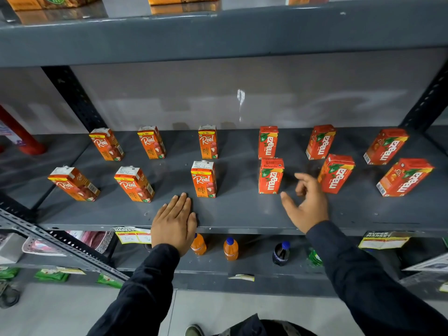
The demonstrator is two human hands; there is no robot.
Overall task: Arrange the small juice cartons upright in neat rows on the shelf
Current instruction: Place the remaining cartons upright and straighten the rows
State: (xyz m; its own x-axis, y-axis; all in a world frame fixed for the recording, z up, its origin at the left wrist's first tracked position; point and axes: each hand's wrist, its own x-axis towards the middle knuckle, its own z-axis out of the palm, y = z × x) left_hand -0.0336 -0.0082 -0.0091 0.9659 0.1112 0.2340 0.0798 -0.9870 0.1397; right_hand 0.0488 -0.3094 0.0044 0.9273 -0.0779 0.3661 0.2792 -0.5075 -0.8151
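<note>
Small juice cartons stand upright in two rows on the grey shelf [242,214]. On the left are several orange Real cartons, one at front centre [203,179]. On the right are several red Maaza cartons, one at front centre [270,175] and another further right [335,173]. My left hand [174,221] lies flat, palm down, on the shelf's front edge just below the front centre Real carton, holding nothing. My right hand [308,204] hovers between the two front Maaza cartons, fingers spread and loosely curled, touching neither.
An upper shelf [218,32] overhangs close above the cartons. Perforated dark uprights [75,98] frame the bay. A red cylinder [21,134] stands at the far left. Below, small drink bottles [230,248] and green packets [52,274] sit on a lower shelf. Price tags [133,236] hang on the shelf edge.
</note>
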